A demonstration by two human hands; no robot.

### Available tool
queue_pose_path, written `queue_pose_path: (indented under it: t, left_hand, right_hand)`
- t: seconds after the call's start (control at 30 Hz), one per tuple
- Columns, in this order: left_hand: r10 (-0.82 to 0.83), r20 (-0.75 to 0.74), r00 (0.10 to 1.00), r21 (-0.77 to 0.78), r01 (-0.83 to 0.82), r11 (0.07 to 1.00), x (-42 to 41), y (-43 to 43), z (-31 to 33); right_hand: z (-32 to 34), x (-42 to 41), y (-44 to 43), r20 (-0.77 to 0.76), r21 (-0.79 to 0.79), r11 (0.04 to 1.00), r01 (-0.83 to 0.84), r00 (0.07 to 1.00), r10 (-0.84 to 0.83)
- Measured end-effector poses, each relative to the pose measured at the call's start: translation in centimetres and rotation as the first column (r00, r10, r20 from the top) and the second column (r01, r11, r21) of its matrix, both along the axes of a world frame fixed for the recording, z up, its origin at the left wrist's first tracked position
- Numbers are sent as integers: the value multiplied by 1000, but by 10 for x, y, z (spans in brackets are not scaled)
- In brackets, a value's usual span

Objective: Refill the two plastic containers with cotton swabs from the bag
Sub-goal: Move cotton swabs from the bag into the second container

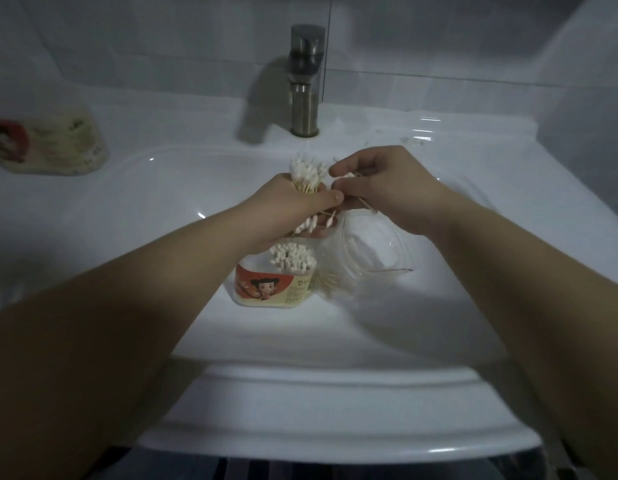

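My left hand [287, 211] grips a thick bundle of cotton swabs [306, 176], white tips sticking up above the fist and more poking out below. My right hand [380, 183] pinches a few loose swabs right beside that bundle. Below the left hand stands a plastic container [274, 284] with an orange cartoon label, packed with upright swabs. A clear plastic bag [363, 254] lies to its right in the basin with several swabs inside. I see only one container.
Everything rests in a white sink [127, 209]. A metal faucet [306, 81] stands at the back centre. A beige sponge-like item with a red part [51, 143] lies on the ledge at the left.
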State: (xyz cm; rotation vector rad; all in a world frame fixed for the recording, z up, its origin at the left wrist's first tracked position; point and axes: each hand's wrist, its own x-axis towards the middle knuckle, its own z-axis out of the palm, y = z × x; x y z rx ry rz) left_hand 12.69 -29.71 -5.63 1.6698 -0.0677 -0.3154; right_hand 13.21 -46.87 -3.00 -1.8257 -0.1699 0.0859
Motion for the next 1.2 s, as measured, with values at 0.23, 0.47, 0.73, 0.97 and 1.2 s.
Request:
queue_pose_path:
  t: [0.23, 0.47, 0.73, 0.97, 1.2]
  left_hand:
    - [10, 5, 1000, -24, -10, 1000, 0, 2, 6]
    - [-18, -32, 999, 18, 19, 1000, 0, 4, 7]
    - [36, -88, 995, 170, -20, 985, 0, 1, 5]
    - [61, -25, 998, 144, -57, 988, 7, 6, -3]
    - [212, -46, 976, 44, -210, 977, 13, 7, -2]
  right_hand:
    - [-4, 3, 0, 41, -161, 987, 26, 999, -20]
    - [-2, 6, -6, 12, -117, 992, 55, 998, -54]
    - [-6, 4, 2, 22, -181, 983, -3, 1000, 7]
    - [-6, 5, -3, 6, -226, 974, 12, 1000, -11]
    - [-1, 9, -6, 15, -169, 983, 68, 998, -66]
